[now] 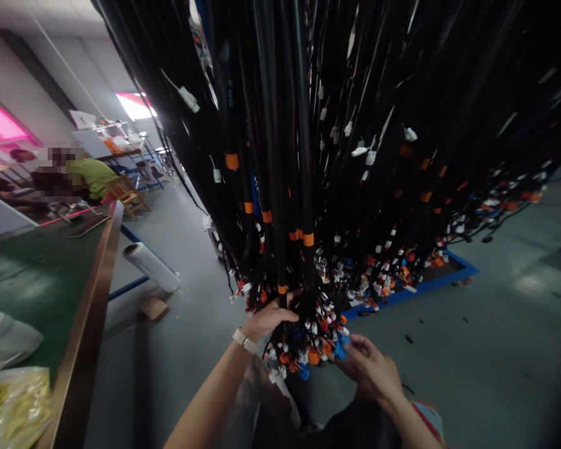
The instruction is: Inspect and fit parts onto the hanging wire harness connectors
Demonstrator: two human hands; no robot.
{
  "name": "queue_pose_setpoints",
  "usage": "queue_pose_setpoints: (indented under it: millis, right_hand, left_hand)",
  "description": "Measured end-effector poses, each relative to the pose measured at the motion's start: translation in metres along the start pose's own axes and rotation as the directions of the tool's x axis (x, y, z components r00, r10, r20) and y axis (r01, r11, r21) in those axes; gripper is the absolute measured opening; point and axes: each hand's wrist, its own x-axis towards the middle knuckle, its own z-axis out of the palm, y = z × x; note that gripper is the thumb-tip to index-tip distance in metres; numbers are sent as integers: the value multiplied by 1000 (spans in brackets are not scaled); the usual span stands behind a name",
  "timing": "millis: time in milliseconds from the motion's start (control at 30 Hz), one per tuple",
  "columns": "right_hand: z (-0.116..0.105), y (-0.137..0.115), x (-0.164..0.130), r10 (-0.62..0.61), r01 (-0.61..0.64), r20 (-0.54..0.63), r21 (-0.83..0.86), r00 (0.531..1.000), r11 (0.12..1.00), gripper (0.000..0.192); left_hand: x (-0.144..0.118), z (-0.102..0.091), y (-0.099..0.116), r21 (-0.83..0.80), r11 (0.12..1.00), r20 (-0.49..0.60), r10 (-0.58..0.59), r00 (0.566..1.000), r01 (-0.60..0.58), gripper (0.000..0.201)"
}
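Note:
Thick black wire harnesses [271, 156] hang down in front of me, banded with orange tape and ending in a dense cluster of small white, orange, red and blue connectors. My left hand [273, 317], with a light watch on the wrist, is closed round one harness just above its connector ends. Its thumb lies across the front, while the other fingers are partly hidden behind the cables. At the lower right of this cluster, my right hand [373, 368] has its fingertips closed at a blue connector [341, 347]. An orange connector [313, 356] hangs just left of it.
A blue wheeled rack base [402, 299] stands beneath the hanging harnesses. On the left, a green-topped bench [42, 268] carries a bag of yellow parts [16, 405]. A white film roll [152, 267] leans near a cardboard piece [154, 308]. Seated people are in the left background.

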Motion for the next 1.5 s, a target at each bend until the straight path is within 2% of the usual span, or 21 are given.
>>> queue_pose_setpoints:
  millis: [67,133,233,333,467,533,600,667,733,800,833,900,967,1067,1133,1200,1300,1400,1467,1500]
  right_hand:
    - [-2,-10,5,-135,131,-112,-49,984,990,47]
    - [-1,-24,8,-225,216,-111,-89,968,972,48]
    - [10,-44,5,-301,297,-17,-110,954,949,45]
    - [32,-57,-3,-390,398,89,-103,917,912,41]
    - [64,-60,-8,-419,478,347,-104,839,872,49]
    - [75,-57,-8,-418,502,411,-119,810,857,52]
    - [79,-52,-8,-445,523,355,-160,822,837,51]
    - [75,-42,-10,-507,552,227,-228,831,802,45]
    - [63,-29,-14,-586,592,124,-315,801,742,33]
    - [47,-15,-20,-636,617,90,-379,766,690,22]
    - [39,-8,-23,-628,608,94,-397,773,688,21]
    - [27,5,-27,-512,533,167,-397,843,747,28]
    - [23,14,-29,-315,404,285,-347,905,846,36]
    - [31,19,-30,-71,163,426,-184,902,969,49]
    - [38,17,-32,58,-22,476,-82,877,996,51]
    - [43,14,-35,193,-200,529,-44,827,979,47]
    - [43,8,-45,355,-396,641,-85,681,914,42]
    - [45,-1,-57,416,-511,749,-121,515,851,45]
    - [51,-11,-64,417,-583,795,-98,442,806,49]
    - [55,-17,-67,410,-619,810,-76,420,782,52]
  left_hand:
    - [-4,-3,-1,-12,1000,-17,-24,1000,24,57]
    - [-10,-6,-1,-41,998,-27,-53,998,52,57]
    - [-20,-10,-3,-96,994,-28,-59,998,56,58]
    - [-29,-13,-4,-129,991,-34,-39,999,34,56]
    - [-41,-12,-2,-164,981,33,-96,995,100,55]
    - [-45,-11,-1,-177,978,60,-98,993,107,56]
    - [-48,-11,-1,-173,980,55,-86,995,94,55]
    - [-49,-11,-2,-159,983,21,-92,996,94,55]
    - [-49,-12,-4,-148,985,-27,-97,995,92,54]
    - [-47,-13,-4,-148,986,-54,-90,994,81,52]
    - [-46,-12,-4,-151,986,-51,-85,995,77,52]
    - [-42,-11,-2,-165,983,-21,-81,996,77,52]
    - [-38,-8,0,-169,983,-7,-78,997,75,51]
    - [-33,-3,0,-166,983,-33,-82,996,75,49]
    - [-31,-1,-2,-168,983,-46,-82,996,74,47]
    - [-31,0,-5,-176,982,-37,-84,996,76,47]
    - [-33,-3,-8,-183,980,-33,-80,996,73,48]
    - [-33,-6,-6,-177,981,-37,-81,996,73,48]
    - [-31,-7,-3,-157,986,-52,-72,996,63,48]
    - [-29,-7,-2,-142,989,-67,-62,996,52,48]
